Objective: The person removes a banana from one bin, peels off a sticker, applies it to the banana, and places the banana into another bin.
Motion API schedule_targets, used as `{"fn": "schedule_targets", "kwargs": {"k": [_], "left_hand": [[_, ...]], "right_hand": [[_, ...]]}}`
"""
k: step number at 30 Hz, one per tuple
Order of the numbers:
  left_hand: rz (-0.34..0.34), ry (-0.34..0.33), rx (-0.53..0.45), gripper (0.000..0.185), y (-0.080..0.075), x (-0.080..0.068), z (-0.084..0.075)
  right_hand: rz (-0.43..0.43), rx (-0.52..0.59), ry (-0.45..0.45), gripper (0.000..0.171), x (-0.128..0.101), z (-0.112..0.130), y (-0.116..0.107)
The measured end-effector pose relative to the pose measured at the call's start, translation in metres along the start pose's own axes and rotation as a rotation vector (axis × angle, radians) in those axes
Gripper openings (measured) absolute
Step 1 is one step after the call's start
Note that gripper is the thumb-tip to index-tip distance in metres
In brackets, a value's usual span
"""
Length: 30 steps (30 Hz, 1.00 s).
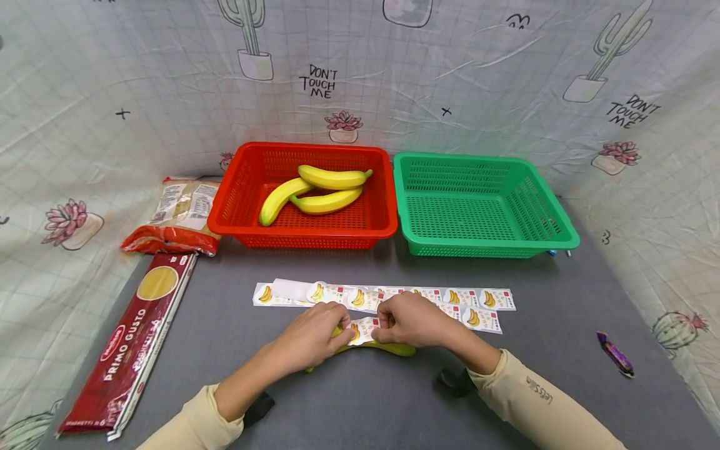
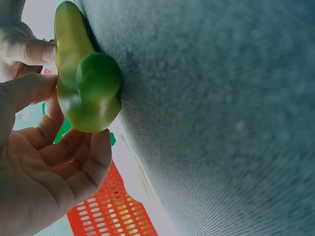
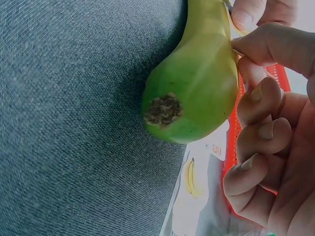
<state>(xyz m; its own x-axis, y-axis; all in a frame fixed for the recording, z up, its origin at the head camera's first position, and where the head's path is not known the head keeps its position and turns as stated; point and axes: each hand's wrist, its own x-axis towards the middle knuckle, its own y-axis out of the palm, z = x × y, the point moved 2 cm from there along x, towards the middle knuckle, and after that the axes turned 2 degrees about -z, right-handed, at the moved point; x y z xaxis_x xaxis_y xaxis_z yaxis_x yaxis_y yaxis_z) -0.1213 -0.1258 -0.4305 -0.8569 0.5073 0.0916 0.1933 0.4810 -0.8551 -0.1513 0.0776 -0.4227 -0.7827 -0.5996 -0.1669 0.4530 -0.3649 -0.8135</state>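
A greenish-yellow banana (image 1: 388, 347) lies on the grey surface (image 1: 360, 400) close to the person, mostly covered by both hands. The left hand (image 1: 312, 336) curls its fingers round the banana's stem end, its grip closed on the fruit. The right hand (image 1: 413, 320) pinches a banana sticker (image 1: 364, 329) between thumb and forefinger and holds it against the banana's upper side, the other fingers loosely bent.

Just beyond the hands lies a strip of sticker sheets (image 1: 450, 300) printed with small bananas. Behind it stand a red basket (image 1: 247, 187) holding three yellow bananas (image 1: 323, 187) and, touching its right side, a green basket (image 1: 551, 219). At the left lie a red spaghetti packet (image 1: 132, 344) and a pasta bag (image 1: 180, 215). A purple wrapped sweet (image 1: 615, 354) lies at the right.
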Motion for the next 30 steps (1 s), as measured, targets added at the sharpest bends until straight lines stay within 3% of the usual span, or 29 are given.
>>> {"fn": "schedule_targets", "kwargs": {"k": [8, 14, 24, 30], "left_hand": [[-0.023, -0.007, -0.026, 0.025, 0.0036, -0.003, -0.0006], [-0.044, 0.069, 0.044, 0.021, 0.0054, -0.008, -0.0057], [-0.013, 0.084, 0.044, 0.02, 0.0028, -0.0046, -0.0001], [-0.01, 0.085, 0.04, 0.02, 0.0035, -0.0042, -0.0003]], "right_hand": [[0.013, 0.037, 0.014, 0.031, 0.0004, -0.0021, 0.0009], [0.013, 0.049, 0.013, 0.031, 0.0006, -0.0041, 0.0021], [0.013, 0.062, 0.01, 0.029, 0.0, -0.0048, 0.0029], [-0.093, 0.01, -0.015, 0.026, -0.0041, -0.0033, 0.0003]]}}
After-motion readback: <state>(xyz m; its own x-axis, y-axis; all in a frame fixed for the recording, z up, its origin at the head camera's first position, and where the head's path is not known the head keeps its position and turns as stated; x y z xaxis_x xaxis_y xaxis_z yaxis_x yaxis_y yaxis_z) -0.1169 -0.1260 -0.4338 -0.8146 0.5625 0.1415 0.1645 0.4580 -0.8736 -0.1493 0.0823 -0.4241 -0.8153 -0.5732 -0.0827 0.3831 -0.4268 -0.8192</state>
